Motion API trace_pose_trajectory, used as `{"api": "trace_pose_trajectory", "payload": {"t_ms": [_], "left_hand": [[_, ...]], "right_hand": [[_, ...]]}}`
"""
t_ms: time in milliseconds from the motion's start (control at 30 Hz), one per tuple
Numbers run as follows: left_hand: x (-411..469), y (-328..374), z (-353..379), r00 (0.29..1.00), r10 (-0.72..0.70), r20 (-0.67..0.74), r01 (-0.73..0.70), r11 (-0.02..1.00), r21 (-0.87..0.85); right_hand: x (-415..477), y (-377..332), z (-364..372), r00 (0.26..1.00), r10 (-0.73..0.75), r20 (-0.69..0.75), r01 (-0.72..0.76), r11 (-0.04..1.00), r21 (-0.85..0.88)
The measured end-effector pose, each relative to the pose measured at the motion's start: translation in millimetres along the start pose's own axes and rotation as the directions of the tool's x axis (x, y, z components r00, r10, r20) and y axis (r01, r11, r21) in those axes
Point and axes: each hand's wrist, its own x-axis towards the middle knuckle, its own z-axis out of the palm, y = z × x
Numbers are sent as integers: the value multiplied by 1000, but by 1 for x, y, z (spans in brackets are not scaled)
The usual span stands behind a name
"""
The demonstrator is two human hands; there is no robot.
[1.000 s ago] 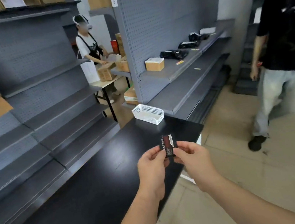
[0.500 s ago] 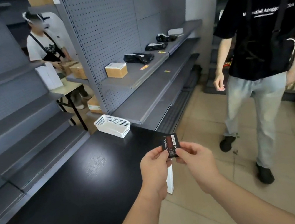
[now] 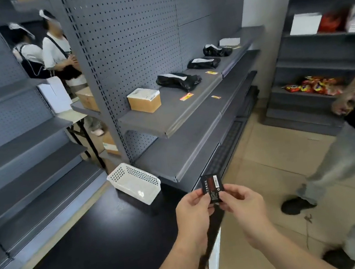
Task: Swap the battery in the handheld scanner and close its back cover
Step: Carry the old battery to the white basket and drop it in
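Pinching one black battery [image 3: 212, 187], label up: left hand [image 3: 194, 211] and right hand [image 3: 244, 203], fingertips closed on its lower edges, above black table [image 3: 97, 253]; white basket [image 3: 134, 182] beyond.

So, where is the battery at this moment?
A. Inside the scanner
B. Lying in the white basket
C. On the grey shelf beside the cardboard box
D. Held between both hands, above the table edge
D: the battery is pinched between the left hand and the right hand, off the black table.
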Motion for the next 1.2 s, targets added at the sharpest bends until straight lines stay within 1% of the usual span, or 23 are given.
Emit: {"api": "trace_pose_trajectory", "payload": {"t_ms": [167, 300, 367, 467, 600, 733, 800, 867, 967, 1100, 1200], "left_hand": [[63, 2, -5, 991, -54, -118, 55, 998, 7], [106, 2, -22, 965, -71, -253, 66, 997, -28], [127, 5, -31, 943, -75, -325, 58, 997, -60], [156, 11, -45, 884, -88, -459, 40, 993, -115], [180, 12, -62, 783, -113, -611, 29, 989, -146], [198, 7, -77, 711, -151, -687, 50, 985, -165], [210, 2, -87, 687, -172, -706, 76, 983, -165], [224, -4, -96, 658, -207, -724, 106, 977, -183], [250, -17, -112, 618, -272, -738, 161, 962, -219], [288, -44, -126, 567, -358, -742, 230, 933, -276], [309, -62, -132, 492, -400, -773, 293, 912, -286]], "right_hand": [[67, 9, 31, 996, 67, 55, -65, 997, -38], [111, 17, 68, 978, 112, 175, -94, 990, -105], [136, 22, 89, 957, 133, 257, -98, 985, -143], [176, 30, 124, 901, 187, 391, -106, 970, -220], [210, 42, 166, 822, 234, 520, -91, 954, -285], [230, 57, 195, 750, 284, 597, -61, 929, -365], [239, 68, 208, 727, 315, 610, -58, 914, -402], [249, 81, 222, 720, 348, 601, -66, 896, -439], [266, 104, 244, 729, 416, 543, -122, 861, -495], [290, 141, 265, 736, 480, 477, -160, 808, -566], [305, 165, 273, 751, 499, 433, -145, 764, -629]]}}
